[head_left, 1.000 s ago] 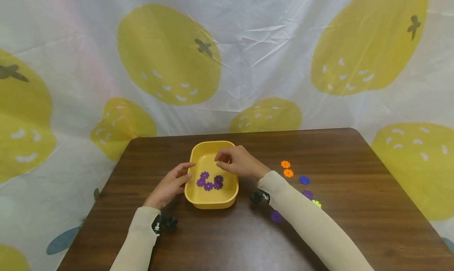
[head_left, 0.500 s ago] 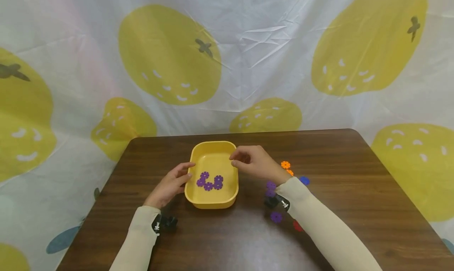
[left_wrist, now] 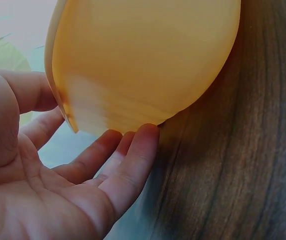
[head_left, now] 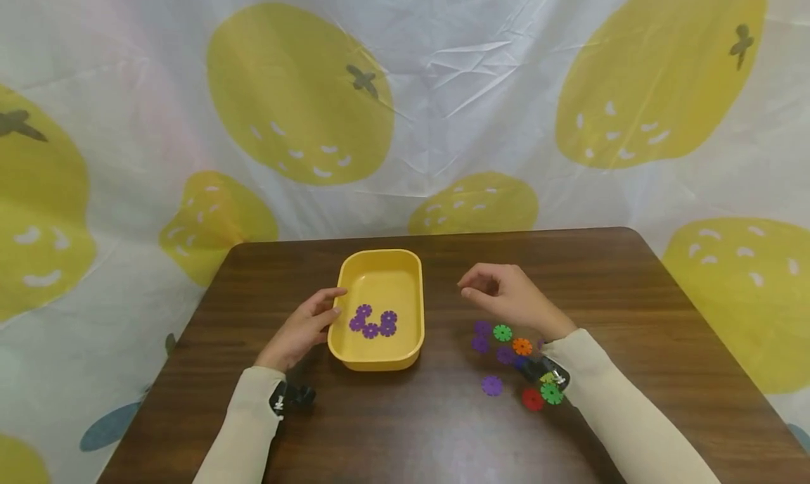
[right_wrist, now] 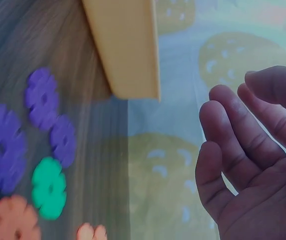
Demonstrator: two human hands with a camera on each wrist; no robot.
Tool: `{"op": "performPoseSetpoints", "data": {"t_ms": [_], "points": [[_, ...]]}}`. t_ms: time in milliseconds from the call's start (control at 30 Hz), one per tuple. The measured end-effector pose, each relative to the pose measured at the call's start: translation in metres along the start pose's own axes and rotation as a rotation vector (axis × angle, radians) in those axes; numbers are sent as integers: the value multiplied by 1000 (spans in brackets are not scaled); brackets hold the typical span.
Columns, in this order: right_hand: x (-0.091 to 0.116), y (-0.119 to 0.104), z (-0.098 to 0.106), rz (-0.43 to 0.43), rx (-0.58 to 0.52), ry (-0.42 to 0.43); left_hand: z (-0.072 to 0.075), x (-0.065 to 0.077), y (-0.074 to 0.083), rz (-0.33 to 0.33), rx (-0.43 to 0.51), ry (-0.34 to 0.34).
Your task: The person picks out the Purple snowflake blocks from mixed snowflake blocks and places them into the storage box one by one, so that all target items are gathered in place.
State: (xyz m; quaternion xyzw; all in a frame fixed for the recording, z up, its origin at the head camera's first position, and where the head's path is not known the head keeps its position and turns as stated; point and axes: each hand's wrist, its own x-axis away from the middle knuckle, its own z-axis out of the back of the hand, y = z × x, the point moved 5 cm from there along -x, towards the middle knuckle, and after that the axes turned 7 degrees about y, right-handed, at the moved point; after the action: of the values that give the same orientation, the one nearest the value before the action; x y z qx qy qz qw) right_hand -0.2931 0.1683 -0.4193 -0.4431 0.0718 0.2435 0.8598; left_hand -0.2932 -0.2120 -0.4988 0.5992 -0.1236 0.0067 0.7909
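A shallow yellow plastic tray (head_left: 376, 357) stands on the table with several purple notched plastic discs (head_left: 370, 330) grouped on its floor. My left hand (head_left: 304, 330) holds the tray's left side; in the left wrist view, two digits reach over the rim while other fingertips (left_wrist: 145, 137) touch the outer wall. To the right of the tray, my right hand (head_left: 515, 297) hovers above the table, fingers loosely bent. In the right wrist view no object shows between its fingers (right_wrist: 242, 135). Loose discs lie below it: purple (head_left: 491, 385), green (head_left: 503, 333), orange (head_left: 522, 347) and red (head_left: 533, 399).
The right forearm and wrist camera (head_left: 549, 373) partly cover some loose discs, including a yellow-green one (head_left: 548, 378) and another green one (head_left: 552, 393). Behind the dark wooden table (head_left: 405, 435) hangs a white curtain (head_left: 436, 118) with a yellow fruit print.
My right hand has moved from over the tray to the right, across the table. Discs near its wrist are uncovered, others at the back are now hidden. The left hand stays at the tray.
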Motion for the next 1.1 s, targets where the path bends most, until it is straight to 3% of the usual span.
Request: {"op": "performPoseSetpoints", "data": {"t_ms": [200,500,700,1100], "points": [[24,19,15,-68,21,4,-2,1,-3,19,5,5],[55,54,36,-61,110,-6,-6,3,-6,20,27,-3],[70,76,52,-102,189,-5,-6,1,-6,8,35,0],[97,89,57,-141,221,-186,-4,2,-8,16,35,5]]}}
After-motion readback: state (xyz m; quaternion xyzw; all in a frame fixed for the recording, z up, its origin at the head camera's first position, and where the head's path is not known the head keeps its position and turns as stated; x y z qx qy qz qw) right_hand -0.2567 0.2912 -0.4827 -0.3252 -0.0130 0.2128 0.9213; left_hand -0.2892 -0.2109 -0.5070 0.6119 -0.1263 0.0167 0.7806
